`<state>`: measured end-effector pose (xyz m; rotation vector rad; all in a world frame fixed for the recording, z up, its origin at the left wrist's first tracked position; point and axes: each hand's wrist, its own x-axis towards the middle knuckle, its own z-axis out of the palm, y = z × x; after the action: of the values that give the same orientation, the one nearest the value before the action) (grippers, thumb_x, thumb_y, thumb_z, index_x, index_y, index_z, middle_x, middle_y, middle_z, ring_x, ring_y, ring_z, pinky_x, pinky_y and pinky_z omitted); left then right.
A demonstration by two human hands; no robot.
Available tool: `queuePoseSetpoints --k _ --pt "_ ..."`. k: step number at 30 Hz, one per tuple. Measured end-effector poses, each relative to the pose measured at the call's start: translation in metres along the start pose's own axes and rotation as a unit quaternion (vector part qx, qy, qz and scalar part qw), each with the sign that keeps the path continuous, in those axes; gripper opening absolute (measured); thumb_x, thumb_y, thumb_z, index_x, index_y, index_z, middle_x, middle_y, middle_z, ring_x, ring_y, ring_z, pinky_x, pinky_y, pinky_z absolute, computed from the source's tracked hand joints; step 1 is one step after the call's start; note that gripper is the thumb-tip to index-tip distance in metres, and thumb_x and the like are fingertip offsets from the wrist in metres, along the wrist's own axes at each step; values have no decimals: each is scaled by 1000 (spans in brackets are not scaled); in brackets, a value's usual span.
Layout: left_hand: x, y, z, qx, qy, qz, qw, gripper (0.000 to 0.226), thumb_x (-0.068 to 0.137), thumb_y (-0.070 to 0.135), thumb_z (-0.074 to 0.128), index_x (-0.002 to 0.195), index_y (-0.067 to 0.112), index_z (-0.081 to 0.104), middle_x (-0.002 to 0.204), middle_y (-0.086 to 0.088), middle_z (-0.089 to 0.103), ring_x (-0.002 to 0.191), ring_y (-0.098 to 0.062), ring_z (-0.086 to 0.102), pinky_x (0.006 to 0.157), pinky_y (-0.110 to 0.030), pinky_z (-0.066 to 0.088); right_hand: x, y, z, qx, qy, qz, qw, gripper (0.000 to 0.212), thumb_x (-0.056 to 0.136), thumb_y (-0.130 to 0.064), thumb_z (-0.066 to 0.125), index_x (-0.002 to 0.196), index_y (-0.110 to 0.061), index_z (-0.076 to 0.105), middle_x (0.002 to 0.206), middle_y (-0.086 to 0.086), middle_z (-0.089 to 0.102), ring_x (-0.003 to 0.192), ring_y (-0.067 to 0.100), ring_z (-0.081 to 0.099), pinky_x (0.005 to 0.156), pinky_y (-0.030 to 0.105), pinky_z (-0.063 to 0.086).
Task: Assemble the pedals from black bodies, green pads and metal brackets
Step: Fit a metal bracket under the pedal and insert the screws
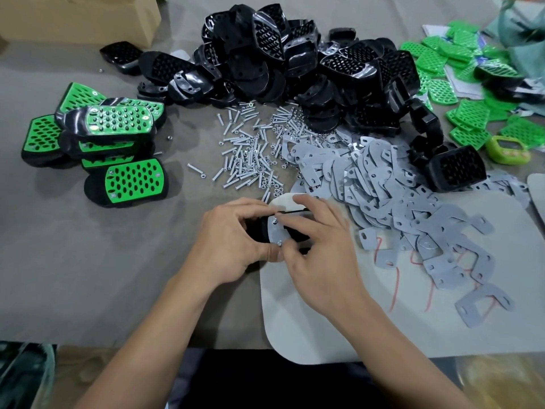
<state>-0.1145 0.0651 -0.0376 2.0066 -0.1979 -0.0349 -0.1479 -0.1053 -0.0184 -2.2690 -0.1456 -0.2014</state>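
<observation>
Your left hand (233, 243) curls around the black body (256, 231), just below the middle of the worktop (88, 261), and holds it with the metal bracket (275, 231) facing up. Your right hand (321, 255), at 3 o'clock of the bracket, pinches what looks like a nut (279, 243) at the bracket's 6 o'clock hole. Hold the bracket flat with its holes aligned, and start the thread squarely with light turns before tightening. Spare screws (250, 154) lie at 12 o'clock.

The left hand (233, 240) and right hand (321, 246) cover most of the black pedal body (259, 231), leaving a dark strip and part of its metal bracket (275, 231) showing. The cardboard box (76, 19) runs off the top edge. The red writing (395, 278) lies half buried under loose brackets (383, 184).
</observation>
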Motion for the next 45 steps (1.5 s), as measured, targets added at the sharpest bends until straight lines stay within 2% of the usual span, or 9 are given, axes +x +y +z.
queuePoseSetpoints --k 11,14,18,22,25,30,33,38,45 --pt "0 0 1 0 7 -9 1000 68 41 35 105 104 42 78 103 37 65 89 14 61 73 -4 40 -5 -2 -2 64 -9 74 995 27 81 -28 62 99 -40 78 153 -19 44 148 1 20 119 25 19" --pt "0 2 -1 5 3 11 1000 63 44 52 96 102 50 72 103 41 64 86 15 60 71 -3 39 -7 -3 1 34 -47 63 996 43 80 -35 60 121 -42 71 159 -19 33 151 1 11 124 35 17" --pt "0 2 0 -4 -3 -3 1000 64 40 47 103 93 63 73 105 35 67 95 8 64 76 -8 41 -7 -4 -1 72 -3 91 993 21 79 -33 64 91 -43 77 153 -23 40 150 -2 13 120 44 25" --pt "0 1 0 7 -3 8 1000 61 41 67 89 99 58 74 105 37 65 87 12 62 72 -5 40 -7 -10 -1 36 -45 85 995 43 75 -36 62 115 -47 72 161 -18 31 151 -4 5 124 43 15" --pt "0 0 0 -1 -3 -10 1000 64 36 66 89 97 60 72 107 33 67 101 5 65 85 -15 47 -4 -12 -6 69 -19 99 992 21 76 -32 62 85 -42 78 153 -26 36 151 -5 8 123 43 16" --pt "0 0 0 4 2 -6 1000 67 38 68 88 102 53 74 107 37 65 101 6 65 81 -9 44 1 -13 -8 27 -67 67 995 35 78 -25 69 108 -39 77 161 -15 34 152 -1 7 125 41 12" --pt "-1 0 0 10 5 -21 1000 66 37 55 96 100 54 74 108 35 66 104 6 64 85 -14 45 9 -10 -12 42 -55 56 996 15 79 -20 68 77 -29 79 149 -13 51 150 1 20 122 39 23" --pt "0 2 -2 18 -2 -33 999 76 38 37 106 109 34 80 107 23 71 103 2 66 89 -22 50 24 -17 -9 -98 4 -42 994 18 77 -20 66 88 -28 78 99 -10 76 107 17 57 103 33 34" --pt "-2 7 -2 2 -3 -33 999 66 42 20 106 104 17 82 108 10 73 98 3 66 83 -10 44 45 -51 -13 -372 -159 -115 907 24 72 -35 76 81 -24 58 83 2 70 85 26 64 76 34 23"
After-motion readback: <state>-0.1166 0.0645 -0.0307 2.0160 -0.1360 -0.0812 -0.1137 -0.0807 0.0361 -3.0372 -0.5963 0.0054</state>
